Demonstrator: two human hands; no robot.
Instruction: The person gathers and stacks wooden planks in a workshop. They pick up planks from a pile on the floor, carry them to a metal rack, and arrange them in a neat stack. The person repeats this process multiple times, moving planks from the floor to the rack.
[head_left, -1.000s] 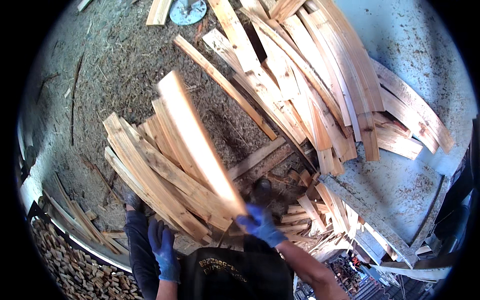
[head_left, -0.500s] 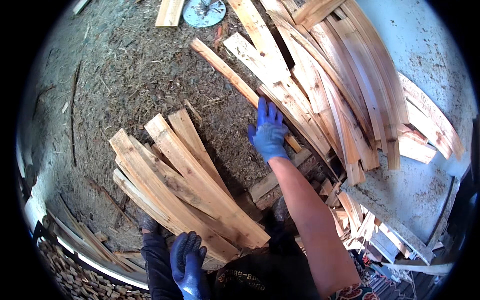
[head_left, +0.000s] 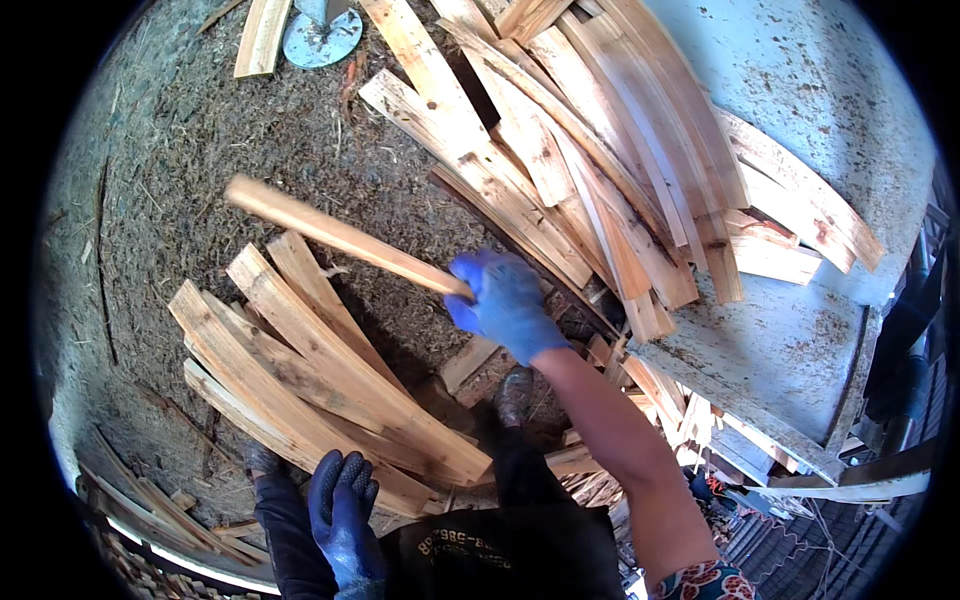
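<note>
In a blue-gloved grip, my right hand (head_left: 505,300) is closed round one end of a narrow wooden slat (head_left: 345,240). The slat is lifted over the dirt and points to the upper left, its far end blurred. Low in the view, my left hand (head_left: 345,510), also gloved, has its fingers extended and holds nothing. It hovers by the near end of a small stack of planks (head_left: 320,350) that fans out on the ground. A larger pile of boards (head_left: 600,150) lies to the right, beyond my right hand.
The big pile rests partly on a rusty, pale metal sheet (head_left: 770,340). Far off stands a round metal base plate (head_left: 322,40) with a board (head_left: 262,38) beside it. Broken wood scraps (head_left: 665,395) lie at lower right. My boot (head_left: 513,395) is near a wood block (head_left: 468,362).
My right hand has picked up the slat from beside the large pile and swung it left toward the small stack. The view has shifted right. My left hand stays low with its fingers extended.
</note>
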